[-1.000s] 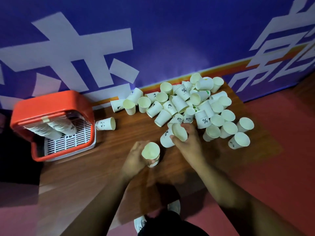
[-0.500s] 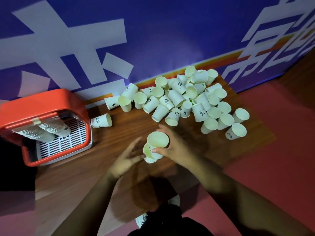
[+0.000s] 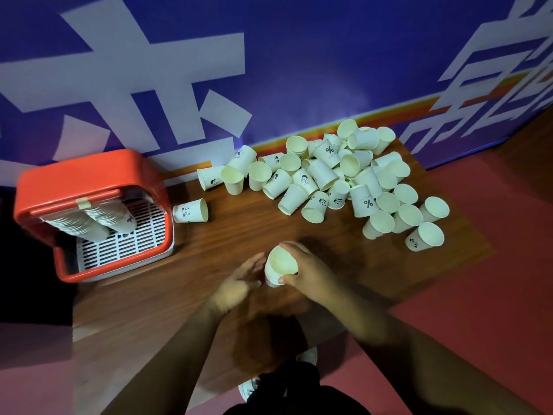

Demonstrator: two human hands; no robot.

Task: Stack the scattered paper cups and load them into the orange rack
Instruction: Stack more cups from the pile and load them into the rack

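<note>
A short stack of white paper cups (image 3: pixel 280 265) stands on the wooden table (image 3: pixel 209 295) near its front edge. My right hand (image 3: pixel 311 272) grips this stack from the right, fingers over the rim and thumb at the base. My left hand (image 3: pixel 239 284) is just left of the stack with fingers straight, not holding it. A heap of loose cups (image 3: pixel 344 181) lies at the back right. The orange rack (image 3: pixel 89 187) stands at the left with two long cup stacks (image 3: pixel 98 218) leaning inside.
One panda-print cup (image 3: pixel 191 210) lies on its side beside the rack. A blue banner wall (image 3: pixel 269 70) runs along the table's far edge. Red floor (image 3: pixel 493 280) lies to the right, and my shoes (image 3: pixel 254 384) show below the front edge.
My right hand brought a cup from the heap and set it into the cup my left hand held. My left hand let go and opened beside the stack.
</note>
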